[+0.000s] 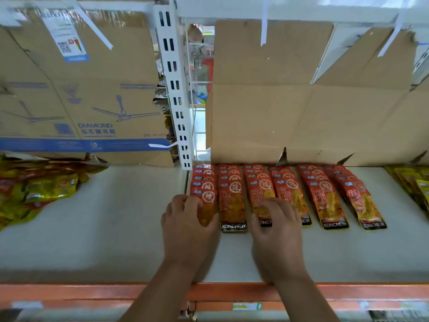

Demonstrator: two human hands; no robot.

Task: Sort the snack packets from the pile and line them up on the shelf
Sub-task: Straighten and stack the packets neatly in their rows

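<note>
The shelf (116,217) carries six rows of red packets (325,201), centre-right. The pile (41,189) lies far left. The left hand (188,226) grips the first row's front packet (209,197). The right hand (276,228), blurred, rests spread on the third row.

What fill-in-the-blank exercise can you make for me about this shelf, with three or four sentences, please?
The red packets lie in ___ rows on the shelf.
The left hand touches the row farthest to the ___.
The loose pile at the left is mostly ___.
Behind the rows stands brown ___.
Missing words: six; left; yellow; cardboard.
</note>
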